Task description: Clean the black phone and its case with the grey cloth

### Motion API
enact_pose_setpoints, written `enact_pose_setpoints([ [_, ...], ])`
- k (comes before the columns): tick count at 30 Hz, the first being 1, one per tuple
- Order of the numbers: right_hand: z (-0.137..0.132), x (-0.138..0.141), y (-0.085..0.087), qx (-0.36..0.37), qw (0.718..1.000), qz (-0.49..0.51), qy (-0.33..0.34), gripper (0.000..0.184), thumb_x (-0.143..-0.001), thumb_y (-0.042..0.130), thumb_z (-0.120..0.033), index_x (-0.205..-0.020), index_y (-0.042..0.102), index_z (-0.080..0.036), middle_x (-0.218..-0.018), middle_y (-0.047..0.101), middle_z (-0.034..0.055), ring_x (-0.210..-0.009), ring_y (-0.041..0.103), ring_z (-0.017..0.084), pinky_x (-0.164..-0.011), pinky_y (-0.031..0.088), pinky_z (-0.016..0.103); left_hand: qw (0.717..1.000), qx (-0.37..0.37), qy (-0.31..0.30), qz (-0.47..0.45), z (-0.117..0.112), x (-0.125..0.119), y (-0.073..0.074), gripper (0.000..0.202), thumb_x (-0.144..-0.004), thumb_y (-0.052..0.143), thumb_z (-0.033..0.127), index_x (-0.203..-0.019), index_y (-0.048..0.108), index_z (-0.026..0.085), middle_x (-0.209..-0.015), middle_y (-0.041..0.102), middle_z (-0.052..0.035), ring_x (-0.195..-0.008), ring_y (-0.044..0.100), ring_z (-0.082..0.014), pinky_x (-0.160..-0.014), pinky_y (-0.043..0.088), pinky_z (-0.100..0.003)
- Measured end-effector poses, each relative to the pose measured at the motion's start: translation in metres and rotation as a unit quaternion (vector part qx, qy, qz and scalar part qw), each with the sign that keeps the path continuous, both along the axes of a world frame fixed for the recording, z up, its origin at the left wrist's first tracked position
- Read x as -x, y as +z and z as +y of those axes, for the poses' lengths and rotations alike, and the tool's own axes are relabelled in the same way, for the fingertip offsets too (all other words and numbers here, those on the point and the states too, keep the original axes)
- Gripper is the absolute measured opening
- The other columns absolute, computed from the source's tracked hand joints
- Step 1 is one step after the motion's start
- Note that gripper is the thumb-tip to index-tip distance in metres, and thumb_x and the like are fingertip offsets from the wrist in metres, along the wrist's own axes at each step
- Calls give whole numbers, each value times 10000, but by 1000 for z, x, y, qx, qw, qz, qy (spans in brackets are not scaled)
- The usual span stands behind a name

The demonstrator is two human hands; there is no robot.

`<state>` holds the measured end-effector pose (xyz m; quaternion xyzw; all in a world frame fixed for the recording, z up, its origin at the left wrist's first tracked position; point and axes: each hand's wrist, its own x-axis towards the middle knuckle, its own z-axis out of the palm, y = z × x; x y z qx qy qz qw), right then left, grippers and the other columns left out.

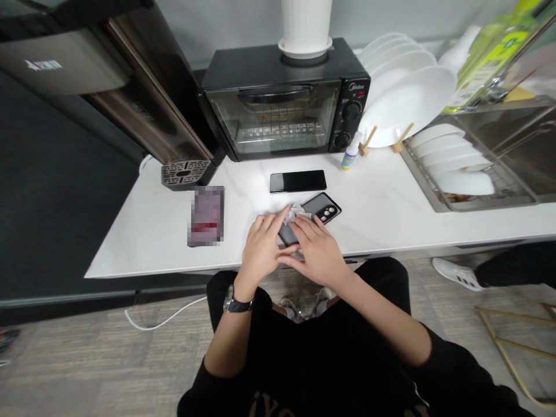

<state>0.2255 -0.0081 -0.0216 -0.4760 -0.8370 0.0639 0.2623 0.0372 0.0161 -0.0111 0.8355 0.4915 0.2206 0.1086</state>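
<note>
**What is your left hand (260,249) doing?**
Its fingers are pressed together and lie on a soft, crumpled white cloth (295,213). I cannot tell if they pinch it.

**And your right hand (315,253)?**
Its fingers are a little spread, over a flat black phone with three round camera eyes (325,207).

**Where is that phone?**
It is under your hands, on a white stone counter (373,202), with its back up.

**What is close by?**
A shiny black phone (297,181) lies just past it, near a small white spray bottle (351,152).
</note>
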Motion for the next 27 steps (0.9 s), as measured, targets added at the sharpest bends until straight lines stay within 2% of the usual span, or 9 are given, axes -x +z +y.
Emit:
enact_pose_setpoints([
  [2,4,-13,-1,-3,1000,-9,-20,797,-1023,457,-726,-1487,579,-89,-1517,630,212,-1462,548,346,-1292,327,601,1000,2,2,0,0,-1,1,876,-958,718,547,-1681,331,240,-1328,666,-111,-1158,561,-325,-1051,491,-471],
  [5,13,-31,-1,-17,993,-27,-112,814,-1022,450,-728,-1492,577,-75,-1539,600,245,-1471,526,398,-1267,314,666,1000,9,11,-1,-1,-3,3,966,-901,776,591,-1685,310,275,-1370,666,-101,-1211,564,-333,-1082,477,-480],
  [8,11,-31,2,-12,989,-21,-148,877,-972,501,-778,-1448,604,-49,-1477,630,270,-1407,570,424,-1246,347,669,1000,16,8,-3,-1,-4,4,978,-890,794,579,-1683,312,272,-1375,663,-100,-1220,561,-333,-1089,475,-484],
  [9,6,-25,4,-7,992,-13,-125,871,-960,518,-786,-1430,618,-59,-1445,652,260,-1374,596,411,-1250,352,660,1000,18,5,-2,-1,-4,4,960,-899,794,546,-1683,315,269,-1370,663,-99,-1214,559,-330,-1087,476,-482],
  [13,-18,0,6,9,999,22,49,808,-961,539,-775,-1430,619,-121,-1435,676,206,-1369,614,341,-1276,356,619,1000,15,14,7,-1,-2,4,865,-927,769,363,-1673,349,245,-1321,662,-99,-1156,550,-317,-1066,486,-464],
  [15,-18,-2,6,15,997,20,69,753,-991,523,-740,-1445,611,-145,-1467,665,185,-1383,611,323,-1285,341,616,1000,10,19,11,-1,-3,3,853,-928,769,378,-1664,367,223,-1310,658,-106,-1149,549,-315,-1066,487,-461],
  [20,8,-41,3,-19,993,-19,-111,687,-1045,491,-655,-1451,605,-112,-1473,654,213,-1388,601,380,-1281,264,691,1000,7,20,2,-2,-4,3,957,-885,776,623,-1662,364,245,-1304,659,-108,-1188,559,-328,-1084,481,-482],
  [22,10,-46,4,-31,991,-18,-132,690,-1029,524,-662,-1417,625,-100,-1427,679,217,-1339,631,383,-1282,261,691,1000,9,25,3,-2,-5,4,963,-884,772,636,-1664,361,250,-1305,661,-106,-1191,560,-327,-1088,478,-483],
  [27,-19,-17,2,-2,999,28,45,556,-1032,575,-598,-1360,647,-155,-1389,715,152,-1320,652,294,-1293,334,599,1000,11,21,9,-2,-4,4,889,-918,785,463,-1665,359,238,-1303,655,-100,-1170,553,-317,-1067,485,-466],
])
